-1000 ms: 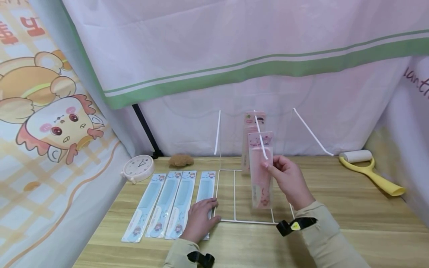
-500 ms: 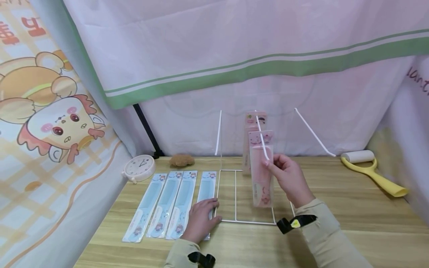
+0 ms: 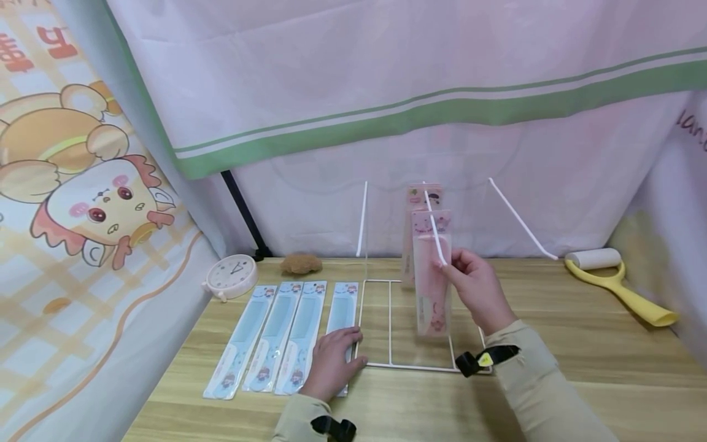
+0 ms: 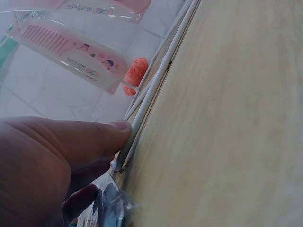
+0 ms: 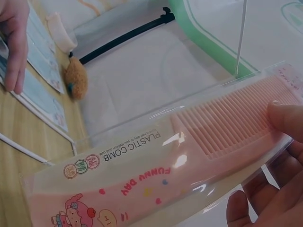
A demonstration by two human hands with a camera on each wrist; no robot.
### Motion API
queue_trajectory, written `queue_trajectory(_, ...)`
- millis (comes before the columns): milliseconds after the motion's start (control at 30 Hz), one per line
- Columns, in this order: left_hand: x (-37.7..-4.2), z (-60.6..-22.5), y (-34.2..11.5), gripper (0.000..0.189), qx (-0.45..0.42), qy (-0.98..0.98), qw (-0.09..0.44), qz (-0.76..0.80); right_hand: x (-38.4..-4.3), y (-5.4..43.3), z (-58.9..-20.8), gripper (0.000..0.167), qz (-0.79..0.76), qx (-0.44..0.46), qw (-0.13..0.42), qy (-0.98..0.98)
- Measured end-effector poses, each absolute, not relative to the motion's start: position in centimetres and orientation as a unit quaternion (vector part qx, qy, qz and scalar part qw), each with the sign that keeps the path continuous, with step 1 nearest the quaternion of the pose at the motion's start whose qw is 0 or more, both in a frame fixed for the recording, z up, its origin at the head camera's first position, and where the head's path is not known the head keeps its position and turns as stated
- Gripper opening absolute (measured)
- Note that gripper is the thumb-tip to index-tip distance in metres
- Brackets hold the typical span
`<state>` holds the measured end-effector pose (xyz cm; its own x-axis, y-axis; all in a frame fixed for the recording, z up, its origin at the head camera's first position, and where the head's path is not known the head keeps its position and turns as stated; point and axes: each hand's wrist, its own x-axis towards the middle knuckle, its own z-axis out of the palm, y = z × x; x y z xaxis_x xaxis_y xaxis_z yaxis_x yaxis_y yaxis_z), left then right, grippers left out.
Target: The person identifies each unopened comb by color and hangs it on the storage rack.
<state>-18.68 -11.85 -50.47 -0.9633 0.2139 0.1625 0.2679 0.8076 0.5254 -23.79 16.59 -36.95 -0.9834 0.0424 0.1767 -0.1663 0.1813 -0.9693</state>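
Note:
My right hand (image 3: pixel 479 293) pinches a packaged pink comb (image 3: pixel 431 301) between thumb and fingers, seen close in the right wrist view as a clear-wrapped plastic comb (image 5: pixel 227 120). The middle hook (image 3: pixel 434 228) of a white wire rack (image 3: pixel 409 366) crosses the pack's top and seems to run through its hole. Behind it another packaged pink comb (image 3: pixel 410 245) hangs on that same hook. My left hand (image 3: pixel 333 362) holds the rack's near left corner, thumb (image 4: pixel 106 135) on the wire. Its fingers partly cover a packaged blue comb (image 3: pixel 342 307).
More packaged blue combs (image 3: pixel 283 334) lie left of the rack. A white clock (image 3: pixel 231 275) and a fuzzy brown object (image 3: pixel 301 264) stand at the back left. A yellow-handled lint roller (image 3: pixel 618 285) lies at the right. Bare hooks (image 3: pixel 521 218) flank the middle one.
The front pink comb has moved slightly up and back along the middle hook with my right hand. My left hand stays at the rack's corner.

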Motion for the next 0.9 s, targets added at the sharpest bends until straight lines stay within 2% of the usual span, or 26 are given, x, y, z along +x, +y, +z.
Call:
queue_trajectory(500,-18.6,-50.3,-11.8,0.044,-0.128,-0.948,0.051,-0.288,-27.1,16.2,-37.0,0.039,0.651,0.03,0.083,-0.754)
queue_trajectory(900,-18.5,-50.5,-11.9,0.045,-0.128,-0.947,0.052,-0.289,-29.2,16.0,-36.6,0.035,0.646,0.022,0.082,-0.759)
